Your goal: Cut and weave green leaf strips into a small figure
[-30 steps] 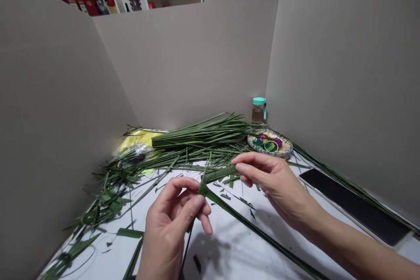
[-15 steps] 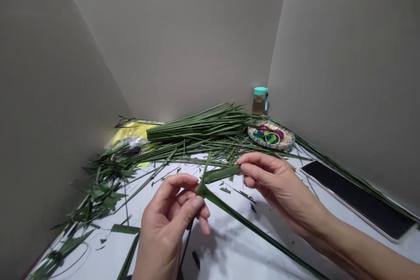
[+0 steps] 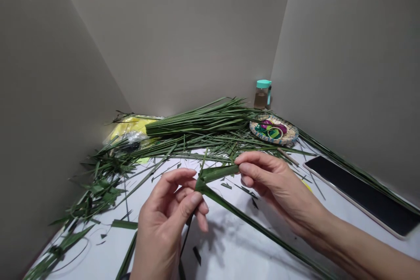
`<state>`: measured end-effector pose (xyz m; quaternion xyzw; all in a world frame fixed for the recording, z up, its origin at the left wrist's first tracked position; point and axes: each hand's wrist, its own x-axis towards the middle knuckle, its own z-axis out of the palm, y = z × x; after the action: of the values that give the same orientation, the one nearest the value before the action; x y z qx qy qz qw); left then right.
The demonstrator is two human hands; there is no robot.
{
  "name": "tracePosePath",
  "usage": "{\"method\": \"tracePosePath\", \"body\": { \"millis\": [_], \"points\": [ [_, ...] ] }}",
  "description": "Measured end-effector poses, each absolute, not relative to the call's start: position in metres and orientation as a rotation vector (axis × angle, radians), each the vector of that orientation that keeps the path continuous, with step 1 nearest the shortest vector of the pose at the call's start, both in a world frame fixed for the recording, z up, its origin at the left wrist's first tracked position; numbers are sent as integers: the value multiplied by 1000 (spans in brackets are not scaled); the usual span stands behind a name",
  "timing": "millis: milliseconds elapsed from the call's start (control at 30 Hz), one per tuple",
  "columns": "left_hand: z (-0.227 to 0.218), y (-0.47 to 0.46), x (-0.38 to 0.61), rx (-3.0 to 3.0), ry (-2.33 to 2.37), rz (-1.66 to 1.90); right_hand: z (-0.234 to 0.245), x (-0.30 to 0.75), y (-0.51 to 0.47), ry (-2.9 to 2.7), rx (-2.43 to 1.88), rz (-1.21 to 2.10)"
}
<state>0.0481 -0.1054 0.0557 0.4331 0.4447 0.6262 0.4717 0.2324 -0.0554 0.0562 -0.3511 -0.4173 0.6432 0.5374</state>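
Fingers of the left hand [image 3: 166,223] and the right hand [image 3: 278,188] are curled closed, each pinching a folded strip of green palm leaf [image 3: 218,174] held above the middle of the white worktop [image 3: 236,249]. The crossing of the fold is gripped between the left thumb and forefinger, while the free end of the strip is pressed between the right thumb and fingertips; the hands stand just apart, bridged by the strip. A long tail of the same leaf [image 3: 262,229] runs from the fold towards the near right corner of the worktop. Cut leaf scraps [image 3: 105,192] are strewn to the left, a large bundle of leaves [image 3: 197,122] lies along the far edge, and a woven round tray [image 3: 274,132] holding colourful woven pieces sits near the far right corner, beside a bottle with a teal cap [image 3: 262,94]. A black-screened device [image 3: 357,194] lies along the right edge. Compared with the earlier frames, the pinch is unchanged, while the view has tipped down and the shelf has gone from the top.
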Motion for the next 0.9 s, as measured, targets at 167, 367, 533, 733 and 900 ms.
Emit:
{"method": "tracePosePath", "body": {
  "millis": [167,367,533,733,900],
  "points": [
    [56,-108,50,1095,1115,1530,51,235,-57,-1164,-866,1324],
    [52,-110,54,1116,1115,1568,52,240,-71,-1469,-832,720],
    [52,-113,57,1099,1146,1566,56,235,-77,-1495,-839,720],
    [51,-114,58,1113,1159,1532,59,227,-74,-1320,-936,1056],
    [49,-114,60,1111,1236,1580,57,221,-76,-1250,-915,1112]
  ]
}}
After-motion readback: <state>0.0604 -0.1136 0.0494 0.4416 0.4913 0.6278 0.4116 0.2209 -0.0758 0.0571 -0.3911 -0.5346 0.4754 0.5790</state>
